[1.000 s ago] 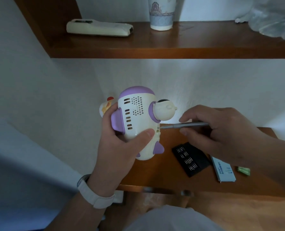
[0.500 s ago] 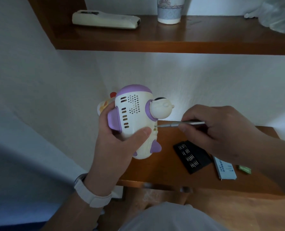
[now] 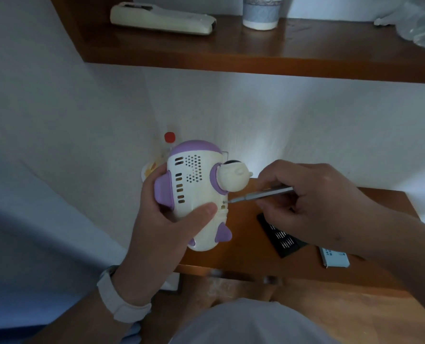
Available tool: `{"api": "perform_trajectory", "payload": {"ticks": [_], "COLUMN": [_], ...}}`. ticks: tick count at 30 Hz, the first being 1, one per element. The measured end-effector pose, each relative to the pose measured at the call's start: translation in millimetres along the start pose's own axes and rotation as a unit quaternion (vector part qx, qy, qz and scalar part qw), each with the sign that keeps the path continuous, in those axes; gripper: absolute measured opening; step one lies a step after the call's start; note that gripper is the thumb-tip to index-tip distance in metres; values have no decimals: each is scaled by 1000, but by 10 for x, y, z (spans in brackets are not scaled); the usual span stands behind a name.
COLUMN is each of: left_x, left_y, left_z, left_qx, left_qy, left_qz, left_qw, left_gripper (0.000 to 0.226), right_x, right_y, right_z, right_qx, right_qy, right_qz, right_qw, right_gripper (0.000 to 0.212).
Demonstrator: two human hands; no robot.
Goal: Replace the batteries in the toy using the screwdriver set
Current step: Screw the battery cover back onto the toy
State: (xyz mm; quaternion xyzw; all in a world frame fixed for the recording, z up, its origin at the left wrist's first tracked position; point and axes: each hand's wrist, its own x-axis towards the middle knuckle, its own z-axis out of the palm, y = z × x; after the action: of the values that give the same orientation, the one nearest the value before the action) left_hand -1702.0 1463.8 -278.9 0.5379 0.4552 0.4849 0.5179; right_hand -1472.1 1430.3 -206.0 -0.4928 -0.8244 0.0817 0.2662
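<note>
White & purple plastic rocket-shaped toy (image 3: 194, 192), w/ a small cream figure (image 3: 233, 178) on its side, is held up in the air over the left edge of the brown wooden table (image 3: 243, 259), not resting on it. Left hand (image 3: 161, 219) grips it: fingers curled round the back, thumb pressed flat across the lower front. Prob. held so bc the side w/ the screw then faces the right hand & the body can't twist under torque.

Right hand (image 3: 313, 202) pinches the thin silver metal screwdriver (image 3: 261, 194) btw thumb & curled fingertips, a pencil-like hold suited to rolling a small driver. Shaft runs nearly level, w/ the tip at a small hole (image 3: 224, 201) on the toy's right edge, just below the figure. Can't tell if the tip sits in a screw head; too small.

Black flat bit case (image 3: 281, 240) lies open on the table, partly under the right hand, w/ rows of bits showing, handy for a swap. A small pale blue-white box (image 3: 335, 256), maybe new batteries (label unreadable), lies near it, close to the table's near edge.

Step, as I judge it: undoing the battery-cover screw, so early on. Cover not yet off, 0 batteries visible. Risks: tip slipping & stripping the head, or the loosened screw dropping past the table's edge.
</note>
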Motion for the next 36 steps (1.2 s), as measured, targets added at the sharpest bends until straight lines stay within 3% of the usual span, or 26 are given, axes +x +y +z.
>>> {"api": "perform_trajectory", "payload": {"ticks": [5,10,16,23,27,32,36], "left_x": [-8,-11,54,175,236,301,284], "left_y": [-71,-72,-66,-49,-30,0,29], "left_z": [-1,-16,8,98,101,97,123], "left_qx": [-7,1,1,0,17,29,32], "left_qy": [4,13,13,32,26,21,25], "left_qz": [-15,-27,-35,-24,-11,10,17], "left_qw": [1000,1000,999,999,999,999,999], "left_gripper": [86,95,86,85,99,98,86], "right_x": [21,29,75,101,113,146,153], "right_y": [21,15,77,152,202,183,202], "right_z": [11,25,46,37,18,-13,-17], "right_qx": [9,13,-7,-5,-8,-34,-40], "right_qy": [-17,-40,-39,-21,-18,-13,2], "right_qz": [-3,-4,1,0,7,12,11], "right_qw": [1000,999,999,1000,1000,999,999], "right_gripper": [14,31,37,11,6,35,42]}}
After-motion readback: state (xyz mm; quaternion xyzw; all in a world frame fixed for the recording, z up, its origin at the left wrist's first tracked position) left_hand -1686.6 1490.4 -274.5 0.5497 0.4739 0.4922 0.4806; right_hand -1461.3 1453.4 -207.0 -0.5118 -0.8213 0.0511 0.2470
